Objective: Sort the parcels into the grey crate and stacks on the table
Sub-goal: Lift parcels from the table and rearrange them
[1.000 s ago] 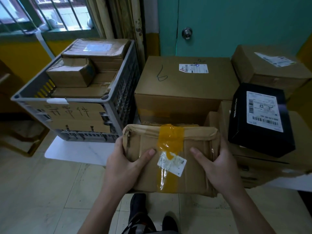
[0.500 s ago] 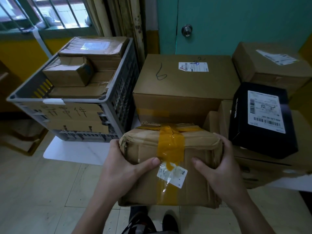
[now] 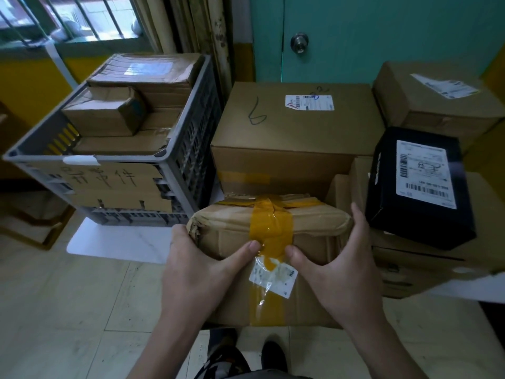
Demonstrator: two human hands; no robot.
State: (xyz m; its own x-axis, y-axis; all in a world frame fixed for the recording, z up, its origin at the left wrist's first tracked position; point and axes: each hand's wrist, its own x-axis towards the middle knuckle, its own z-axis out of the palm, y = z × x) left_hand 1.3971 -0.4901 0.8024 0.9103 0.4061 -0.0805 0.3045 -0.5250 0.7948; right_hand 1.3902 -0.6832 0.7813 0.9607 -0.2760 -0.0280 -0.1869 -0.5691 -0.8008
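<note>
I have a brown cardboard parcel (image 3: 297, 242) in both hands, held in front of me at the near edge of the bench (image 3: 117, 242). My left hand (image 3: 196, 269) grips its left side and my right hand (image 3: 347, 269) grips its right side, fingers curled round the ends. Both thumbs press on the near face, one on each side of the yellow tape (image 3: 270, 225) that bands the parcel. A white label (image 3: 273, 274) sits under clear film just below the thumbs. I cannot tell whether the parcel's far edge rests on the bench.

The grey crate (image 3: 191, 149) stands on the bench to the left, filled with brown boxes. Just behind the parcel is a big box (image 3: 295, 124) marked "6". A black box (image 3: 418, 192) lies on a stack to the right.
</note>
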